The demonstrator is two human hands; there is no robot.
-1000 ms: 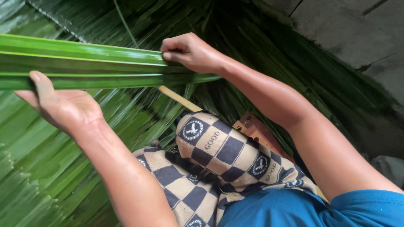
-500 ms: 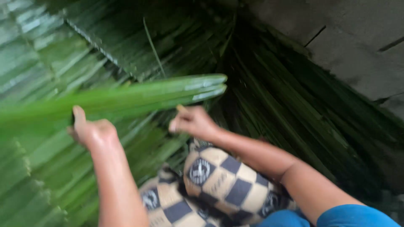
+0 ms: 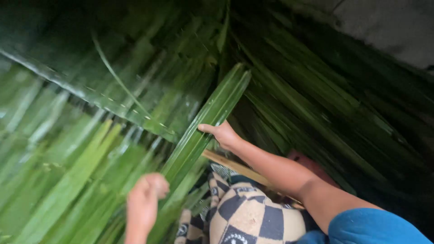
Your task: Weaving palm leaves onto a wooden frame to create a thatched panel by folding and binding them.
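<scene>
The right hand (image 3: pixel 224 133) reaches forward from the lower right of the view, with the forearm bare and stretched out straight and a blue sleeve (image 3: pixel 370 226) at the upper arm. Its thumb points to the left and presses on the edge of a long folded green leaf (image 3: pixel 205 122), and the fingers go behind the leaf, so the grip is pinching the leaf about at its middle. The leaf stands tilted, with its upper end high in the centre of the view and its lower end going down toward the left hand (image 3: pixel 145 201). The left hand is low in the view, with the wrist coming up from the bottom edge and the fingers curled into a loose fist beside the lower part of the leaf; the picture is blurred there, so I cannot tell if this grip really closes on the leaf or only touches it. Around both hands lies a thick layer of other green leaves (image 3: pixel 81 135), lighter on the left and darker on the right. Under the right forearm there is a knee in checkered cloth (image 3: pixel 253 217), and a pale wooden stick (image 3: pixel 235 166) runs between the knee and the forearm.
</scene>
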